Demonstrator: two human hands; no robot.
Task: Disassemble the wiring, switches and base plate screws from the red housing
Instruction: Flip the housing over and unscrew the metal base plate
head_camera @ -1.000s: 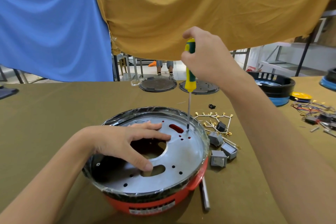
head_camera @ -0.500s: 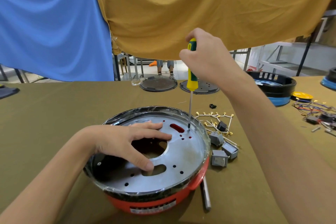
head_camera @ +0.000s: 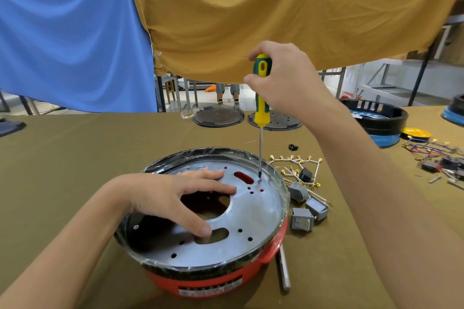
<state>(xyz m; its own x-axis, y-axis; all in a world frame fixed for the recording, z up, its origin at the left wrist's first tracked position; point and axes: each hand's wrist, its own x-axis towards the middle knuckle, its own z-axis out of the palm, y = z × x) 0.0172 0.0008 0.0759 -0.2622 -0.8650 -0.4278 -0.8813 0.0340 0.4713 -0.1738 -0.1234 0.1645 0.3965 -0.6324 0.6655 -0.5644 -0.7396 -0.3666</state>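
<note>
The red housing (head_camera: 273, 256) lies upside down near the table's front, its rim wrapped in clear film. A grey metal base plate (head_camera: 253, 218) with several holes fills its top. My left hand (head_camera: 175, 198) presses flat on the plate, fingers spread around the big central opening. My right hand (head_camera: 283, 80) grips the green-and-yellow handle of a screwdriver (head_camera: 261, 108) held upright. Its tip stands on a screw at the plate's far right edge. Three grey switches (head_camera: 302, 218) and white wires with gold terminals (head_camera: 293, 160) lie just right of the housing.
A metal rod (head_camera: 283, 271) lies by the housing's right side. Two dark round plates (head_camera: 218, 116) sit at the table's far edge. A black-and-blue housing (head_camera: 381, 120), a yellow disc and a pile of coloured wires (head_camera: 437, 155) occupy the right. Blue and ochre cloths hang behind.
My right hand has shifted its grip on the screwdriver handle, which has turned slightly. The tip stays on the same screw. My left hand has not moved.
</note>
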